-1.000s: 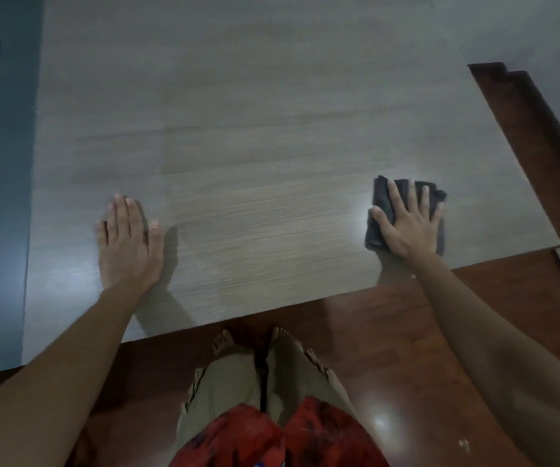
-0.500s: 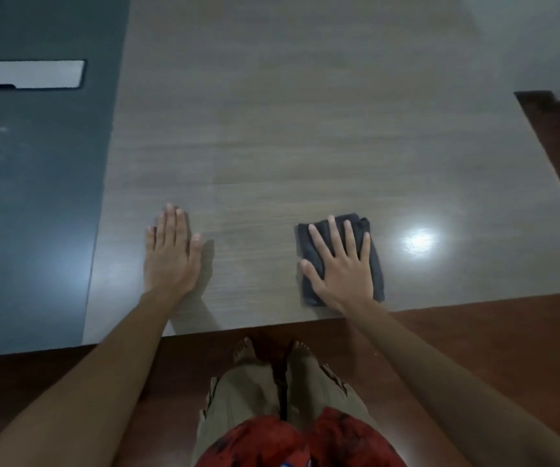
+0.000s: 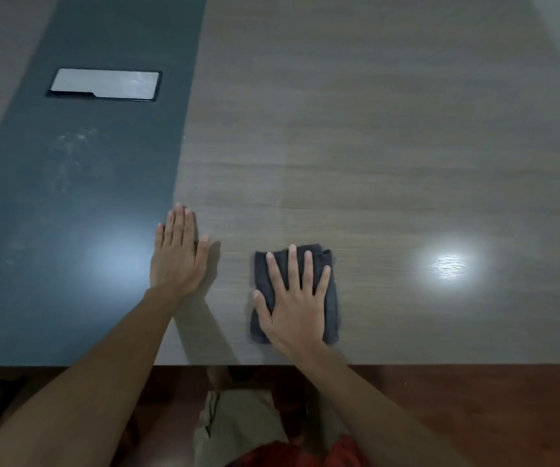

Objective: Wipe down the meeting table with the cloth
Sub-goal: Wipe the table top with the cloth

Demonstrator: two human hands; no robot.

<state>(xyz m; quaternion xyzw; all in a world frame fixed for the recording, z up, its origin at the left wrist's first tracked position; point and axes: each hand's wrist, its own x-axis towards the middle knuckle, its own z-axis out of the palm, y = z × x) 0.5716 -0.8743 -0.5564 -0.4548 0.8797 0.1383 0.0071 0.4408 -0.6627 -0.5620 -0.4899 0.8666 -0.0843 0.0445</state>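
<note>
A folded dark grey cloth (image 3: 331, 298) lies flat on the wood-grain meeting table (image 3: 372, 163), close to its near edge. My right hand (image 3: 293, 305) presses down on the cloth with fingers spread and straight, covering most of it. My left hand (image 3: 177, 254) rests flat on the bare table top to the left of the cloth, fingers together and straight, right beside the seam where the dark centre strip begins.
A dark blue-grey strip (image 3: 69, 214) runs along the table on the left, with a silver cable-box lid (image 3: 105, 84) set into it. The table's near edge is just below my wrists. Dark red wooden floor (image 3: 474, 416) lies below.
My right hand has slid the cloth leftward along the near edge, toward my left hand. The left hand has stayed flat on the table. The view has shifted to show more of the dark strip.
</note>
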